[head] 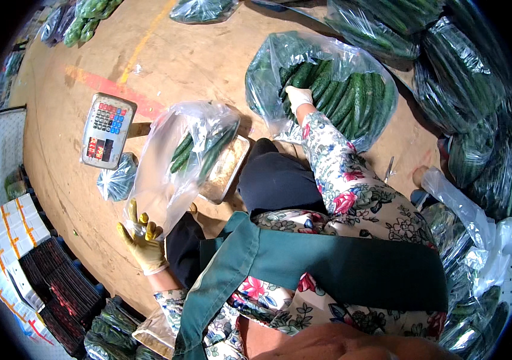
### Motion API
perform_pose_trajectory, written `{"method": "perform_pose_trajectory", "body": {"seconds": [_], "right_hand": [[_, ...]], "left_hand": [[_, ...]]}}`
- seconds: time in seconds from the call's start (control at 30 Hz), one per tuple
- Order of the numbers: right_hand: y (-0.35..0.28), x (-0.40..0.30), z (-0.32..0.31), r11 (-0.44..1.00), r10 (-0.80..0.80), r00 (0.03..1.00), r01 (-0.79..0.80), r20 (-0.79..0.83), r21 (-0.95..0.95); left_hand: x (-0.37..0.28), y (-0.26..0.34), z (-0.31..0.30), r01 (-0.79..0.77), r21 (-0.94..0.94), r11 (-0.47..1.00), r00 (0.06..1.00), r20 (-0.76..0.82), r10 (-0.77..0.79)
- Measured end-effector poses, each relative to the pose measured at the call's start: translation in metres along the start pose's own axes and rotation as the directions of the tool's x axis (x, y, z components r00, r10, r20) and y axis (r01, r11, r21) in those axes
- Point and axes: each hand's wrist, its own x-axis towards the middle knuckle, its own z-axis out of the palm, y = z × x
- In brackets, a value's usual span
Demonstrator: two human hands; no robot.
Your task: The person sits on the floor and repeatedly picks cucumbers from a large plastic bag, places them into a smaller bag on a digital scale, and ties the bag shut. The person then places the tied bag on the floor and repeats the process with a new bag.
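My left hand (145, 240), in a pale glove with yellow-stained fingers, grips the gathered mouth of a clear plastic bag (157, 157). Several cucumbers (213, 153) lie inside this bag, which rests on the metal pan (224, 177) of a digital scale. Upper right of the pan stands a large open plastic bag (260, 76) packed with dark green cucumbers (346, 101). My right hand (300, 98), in a white glove, reaches into it, fingers curled over a cucumber at the left side of the pile; the fingertips are hidden.
The scale's display and keypad (108, 130) stand left of the pan, beside a small tied bag (118, 177). Bagged cucumbers (458, 67) are heaped at the right. White foam boxes (10, 229) and black crates (60, 274) stand lower left. A knife (389, 169) is near my right arm.
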Motion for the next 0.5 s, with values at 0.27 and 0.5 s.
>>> {"method": "perform_pose_trajectory", "body": {"seconds": [0.27,0.5], "right_hand": [[0.04,-0.035,-0.104,0.832,-0.194,0.639,-0.295,0.744,0.47],[0.053,-0.125,-0.198,0.863,-0.344,0.319,-0.265,0.883,0.431]], "left_hand": [[0.003,0.002,0.007,-0.009,0.011,1.0,1.0,-0.001,0.009],[0.0,0.002,0.009,-0.017,0.011,1.0,1.0,-0.006,0.017]]}}
